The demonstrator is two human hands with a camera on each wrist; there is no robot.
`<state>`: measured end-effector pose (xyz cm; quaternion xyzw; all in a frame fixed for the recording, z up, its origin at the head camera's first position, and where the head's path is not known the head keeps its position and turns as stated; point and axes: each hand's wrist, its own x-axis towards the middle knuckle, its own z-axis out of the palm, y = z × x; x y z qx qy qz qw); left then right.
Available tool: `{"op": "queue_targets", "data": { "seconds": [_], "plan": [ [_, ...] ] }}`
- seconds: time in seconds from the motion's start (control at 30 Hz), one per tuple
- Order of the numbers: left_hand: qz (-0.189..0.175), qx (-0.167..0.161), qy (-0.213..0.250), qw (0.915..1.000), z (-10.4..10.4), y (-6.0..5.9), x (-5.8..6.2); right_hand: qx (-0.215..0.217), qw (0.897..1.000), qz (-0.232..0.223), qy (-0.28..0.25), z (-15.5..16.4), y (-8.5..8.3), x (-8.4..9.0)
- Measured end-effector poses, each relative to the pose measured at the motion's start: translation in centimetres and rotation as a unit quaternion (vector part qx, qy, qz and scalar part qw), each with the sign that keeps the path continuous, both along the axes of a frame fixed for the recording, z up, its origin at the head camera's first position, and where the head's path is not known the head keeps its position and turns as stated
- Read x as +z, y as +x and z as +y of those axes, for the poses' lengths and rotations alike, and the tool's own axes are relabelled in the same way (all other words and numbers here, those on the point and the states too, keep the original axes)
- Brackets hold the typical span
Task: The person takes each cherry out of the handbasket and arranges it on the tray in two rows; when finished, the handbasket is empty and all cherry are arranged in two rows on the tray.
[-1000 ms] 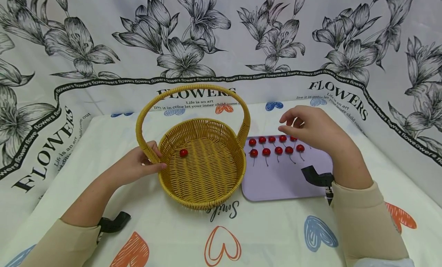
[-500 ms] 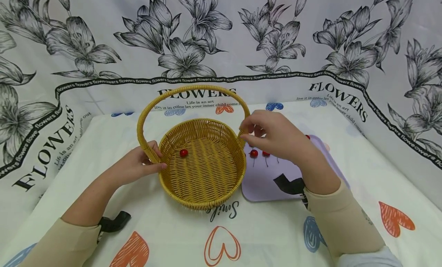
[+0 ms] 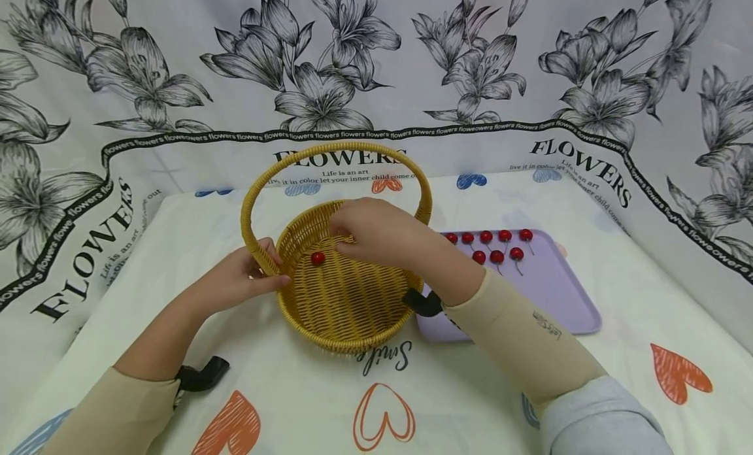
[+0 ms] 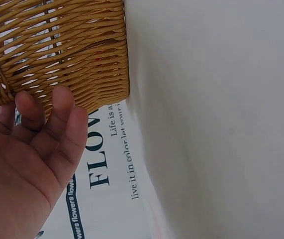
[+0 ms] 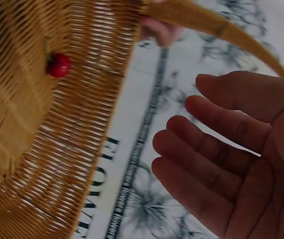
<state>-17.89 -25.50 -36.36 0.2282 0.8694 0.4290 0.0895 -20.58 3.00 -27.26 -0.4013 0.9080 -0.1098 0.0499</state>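
Observation:
A round yellow wicker basket (image 3: 348, 304) with a tall arched handle stands mid-table in the head view. My left hand (image 3: 244, 282) grips its left side at the handle's foot, thumb over the rim and fingers against the outer weave (image 4: 82, 59). One red cherry (image 3: 317, 258) lies inside on the left; the right wrist view shows this cherry (image 5: 58, 65) with its stem. Over the far part of the basket, under the handle's arch, is my right hand (image 3: 382, 236). Its fingers (image 5: 196, 184) are loosely bent, thumb apart, with nothing seen between them.
Right of the basket lies a shallow lilac tray (image 3: 559, 304) bearing two rows of stemmed cherries (image 3: 504, 235), partly hidden by my right forearm. White cloth (image 3: 306, 403) with printed hearts covers the table. A flower-printed curtain (image 3: 235, 108) hangs behind it.
My right hand has moved left from above the tray, past the basket's right handle foot, to over the basket's inside. The left hand keeps its grip and the cherry inside stays put.

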Motion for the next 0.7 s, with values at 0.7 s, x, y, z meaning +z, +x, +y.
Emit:
{"op": "queue_targets", "data": {
  "seconds": [0.7],
  "plan": [
    [0.016,-0.002,-0.012,0.9998,-0.4,-0.3,-0.7,0.071,0.973,0.043,0.217,-8.3,-4.0,-6.2]
  ]
}}
